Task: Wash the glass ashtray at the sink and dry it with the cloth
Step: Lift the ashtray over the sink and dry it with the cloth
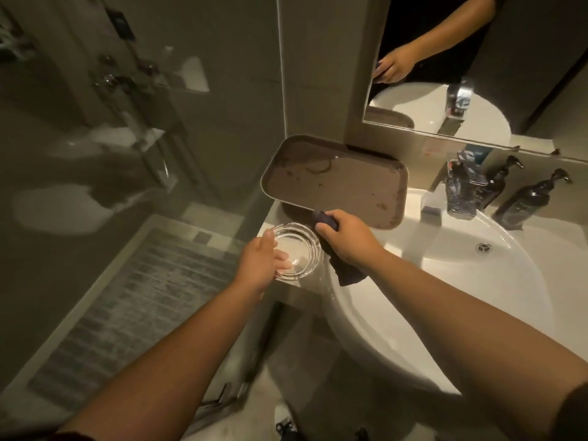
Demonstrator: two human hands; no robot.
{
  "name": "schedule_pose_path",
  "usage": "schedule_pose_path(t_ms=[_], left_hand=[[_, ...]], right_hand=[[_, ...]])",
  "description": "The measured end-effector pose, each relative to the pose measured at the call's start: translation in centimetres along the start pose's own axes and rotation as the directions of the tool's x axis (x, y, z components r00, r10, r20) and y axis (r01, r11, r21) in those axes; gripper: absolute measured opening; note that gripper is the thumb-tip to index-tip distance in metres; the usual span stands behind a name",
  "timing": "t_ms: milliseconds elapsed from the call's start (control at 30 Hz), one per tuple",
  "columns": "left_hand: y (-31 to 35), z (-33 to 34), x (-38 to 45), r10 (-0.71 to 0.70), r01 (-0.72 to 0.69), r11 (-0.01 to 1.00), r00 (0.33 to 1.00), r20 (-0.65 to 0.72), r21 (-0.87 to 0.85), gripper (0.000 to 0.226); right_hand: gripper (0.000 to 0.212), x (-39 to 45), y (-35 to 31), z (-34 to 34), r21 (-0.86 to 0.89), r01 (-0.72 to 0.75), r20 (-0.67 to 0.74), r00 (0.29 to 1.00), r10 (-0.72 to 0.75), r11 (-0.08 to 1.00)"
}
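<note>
Two bare forearms reaching forward from the lower edge toward the counter's left corner. Left hand point(259, 264) gripping the near-left rim of the ashtray point(294, 251), thumb lying along the rim, fingertips showing through the glass inside the bowl. Ashtray, clear and round, sitting upright at the front-left corner of the counter point(288, 214), just left of the basin rim and just in front of the tray point(337, 179). Right hand point(345, 238) curling tightly round a dark cloth point(345, 270), fingers closed on the bunched upper part; the loose tail of the cloth hanging down past the wrist over the left rim of the basin point(445, 281); cloth lying just beside the ashtray's right edge, contact not being clear. Basin, white and round, occupying the right half, drain point(484, 247) showing at its far side. Tray, brown and rectangular with rounded corners, resting behind both hands, tilting up toward the wall, spotted with drops and a ring mark. Tap point(458, 195) standing at the back of the basin, a dark packet appearing to be propped against it. Two dark pump bottles point(531, 200) leaning at the far right near the wall. Mirror point(477, 58) hanging above, reflecting an arm, a hand, the basin and the tap. Glass shower wall point(127, 90) and tiled floor point(133, 300) lying to the left.
</note>
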State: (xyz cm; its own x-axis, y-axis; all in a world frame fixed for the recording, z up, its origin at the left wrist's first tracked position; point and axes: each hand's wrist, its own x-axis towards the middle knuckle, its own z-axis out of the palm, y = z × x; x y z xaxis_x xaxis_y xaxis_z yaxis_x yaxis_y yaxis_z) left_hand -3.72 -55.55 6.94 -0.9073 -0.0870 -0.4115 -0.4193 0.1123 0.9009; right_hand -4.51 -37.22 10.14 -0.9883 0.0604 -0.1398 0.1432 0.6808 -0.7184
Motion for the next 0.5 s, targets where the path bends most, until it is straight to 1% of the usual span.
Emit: schedule_pose_path(t_ms=[100,200,300,400,500], left_hand=[[-1.2,-1.4,1.4,-0.027,0.027,0.999,0.999,-0.021,-0.036,0.041],[-1.9,-2.3,3.1,-0.056,0.054,0.996,0.998,-0.027,-0.073,0.039],[-2.5,-2.4,4.8,-0.086,0.085,0.994,0.996,-0.016,-0.07,0.037],[-3.4,-2.0,6.3,-0.103,0.101,0.993,0.994,-0.026,-0.058,0.033],[-4.6,-1.5,7.8,-0.119,0.115,0.991,0.991,-0.062,-0.073,0.025]], right_hand=[[0.026,1.7,-0.9,2.5,-0.005,0.065,0.145,0.987,-0.064,0.998],[0.026,3.4,-0.8,4.8,0.024,0.052,0.224,0.973,-0.056,0.998],[0.023,5.1,-0.2,6.5,0.007,0.016,0.233,0.972,-0.017,1.0],[0.025,6.3,0.5,7.9,-0.058,-0.01,0.176,0.984,0.02,0.998],[0.025,7.6,1.3,9.1,-0.087,-0.06,0.124,0.99,0.071,0.994]])
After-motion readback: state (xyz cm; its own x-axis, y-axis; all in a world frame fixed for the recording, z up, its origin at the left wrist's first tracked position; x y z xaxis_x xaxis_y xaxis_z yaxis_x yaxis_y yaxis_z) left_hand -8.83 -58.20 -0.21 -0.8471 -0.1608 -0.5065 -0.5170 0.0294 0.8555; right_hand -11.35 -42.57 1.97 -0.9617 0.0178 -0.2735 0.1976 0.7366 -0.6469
